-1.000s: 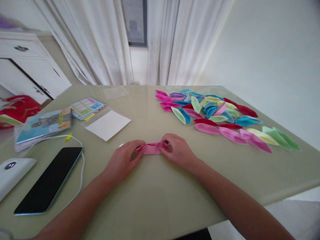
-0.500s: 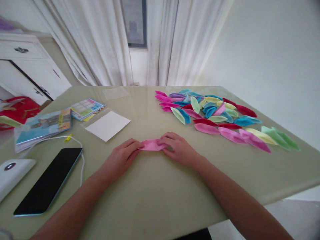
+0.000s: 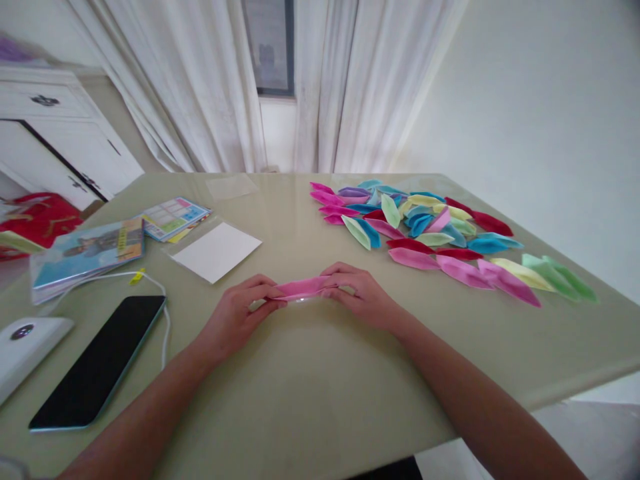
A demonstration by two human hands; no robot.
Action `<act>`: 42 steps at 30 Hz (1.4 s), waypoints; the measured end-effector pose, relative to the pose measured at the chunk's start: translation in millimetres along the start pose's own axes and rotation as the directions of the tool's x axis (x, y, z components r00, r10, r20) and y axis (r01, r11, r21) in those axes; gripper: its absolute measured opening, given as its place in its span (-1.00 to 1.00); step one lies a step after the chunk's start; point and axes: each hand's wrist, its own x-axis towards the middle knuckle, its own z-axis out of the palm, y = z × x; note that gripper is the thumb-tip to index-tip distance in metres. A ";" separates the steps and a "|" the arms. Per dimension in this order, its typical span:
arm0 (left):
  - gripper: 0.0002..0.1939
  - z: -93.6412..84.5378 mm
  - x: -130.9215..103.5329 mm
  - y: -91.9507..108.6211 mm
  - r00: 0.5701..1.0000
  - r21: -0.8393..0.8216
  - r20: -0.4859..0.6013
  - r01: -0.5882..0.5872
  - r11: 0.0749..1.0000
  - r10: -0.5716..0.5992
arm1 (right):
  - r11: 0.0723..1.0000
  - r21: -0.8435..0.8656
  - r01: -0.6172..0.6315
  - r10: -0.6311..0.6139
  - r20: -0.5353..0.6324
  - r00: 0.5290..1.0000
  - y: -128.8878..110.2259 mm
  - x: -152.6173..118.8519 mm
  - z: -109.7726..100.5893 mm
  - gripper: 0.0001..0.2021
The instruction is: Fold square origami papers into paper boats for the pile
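A strip of folded pink paper (image 3: 301, 289) is stretched between my two hands, just over the table's middle. My left hand (image 3: 246, 311) pinches its left end, thumb below and fingers above. At the other end, my right hand (image 3: 356, 293) grips the paper between thumb and fingers. Farther off to the right lies a spread of folded paper pieces (image 3: 423, 223) in pink, red, blue, green and yellow, each pointed at its ends. A white sheet (image 3: 217, 252) lies beyond my left hand.
On the left are a black-screened phone (image 3: 103, 360), a white device (image 3: 30, 347) with a white cable (image 3: 167, 327), a picture booklet (image 3: 90, 253) and colourful cards (image 3: 176, 217). The table's edge (image 3: 590, 383) runs along the right. White curtains (image 3: 210, 87) hang behind.
The pink paper has tilted up, its right end higher, and now looks narrower. My left thumb has shifted beneath it, and both hands have turned slightly.
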 end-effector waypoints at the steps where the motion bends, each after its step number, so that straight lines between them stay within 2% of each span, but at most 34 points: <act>1: -0.86 -0.2 -0.1 0.9 1.000 -0.012 0.001 0.020 1.000 -0.020 | 1.000 0.016 -0.021 0.022 -0.012 1.000 -0.2 0.1 -0.5 -0.82; 10: -0.80 -2.4 0.2 11.4 0.968 -0.194 -0.038 0.236 0.952 -0.248 | 0.955 0.220 -0.197 0.230 -0.133 0.964 -3.9 -0.2 0.3 -0.76; 13: -0.80 -5.3 2.3 13.7 0.959 -0.283 -0.008 0.270 0.920 -0.284 | 0.912 0.347 -0.221 0.276 -0.119 0.954 -4.9 -0.4 1.1 -0.73; 16: -0.78 -8.3 4.3 16.8 0.952 -0.420 0.037 0.290 0.860 -0.303 | 0.845 0.487 -0.221 0.302 -0.094 0.949 -6.2 0.0 0.3 -0.71; 19: -0.77 -9.1 4.3 19.4 0.938 -0.514 0.122 0.340 0.787 -0.325 | 0.814 0.539 -0.214 0.306 -0.086 0.948 -7.5 0.6 -1.1 -0.73; 22: -0.76 -7.3 1.9 19.8 0.915 -0.497 0.252 0.402 0.769 -0.315 | 0.781 0.582 -0.228 0.317 -0.053 0.947 -7.0 0.2 -3.1 -0.77; 26: -0.76 -5.0 -1.9 17.1 0.898 -0.520 0.338 0.429 0.739 -0.283 | 0.683 0.672 -0.286 0.305 0.093 0.948 -5.6 -2.0 -5.0 -0.75; 29: -0.74 -3.9 -3.5 13.8 0.894 -0.618 0.357 0.442 0.650 -0.270 | 0.591 0.750 -0.296 0.281 0.153 0.947 -8.5 -2.9 -3.6 -0.73; 33: -0.71 -2.9 -3.8 11.9 0.910 -0.694 0.306 0.414 0.589 -0.279 | 0.498 0.833 -0.240 0.303 0.092 0.949 -14.6 -1.4 -1.7 -0.75; 35: -0.73 -3.2 -3.2 13.6 0.905 -0.672 0.330 0.425 0.607 -0.268 | 0.500 0.835 -0.230 0.337 0.057 0.940 -16.5 -0.6 -2.4 -0.73; 38: -0.79 -1.8 -2.3 20.9 0.915 -0.541 0.340 0.380 0.751 -0.218 | 0.607 0.738 -0.294 0.371 0.064 0.926 -20.1 -1.2 -3.2 -0.73; 40: -0.81 2.3 -2.9 28.7 0.946 -0.428 0.266 0.290 0.856 -0.187 | 0.686 0.630 -0.365 0.381 0.117 0.917 -24.8 -2.8 -0.8 -0.73; 42: -0.77 8.6 -4.8 37.4 0.963 -0.350 0.188 0.248 0.904 -0.191 | 0.697 0.590 -0.407 0.387 0.169 0.907 -30.9 -4.7 4.5 -0.74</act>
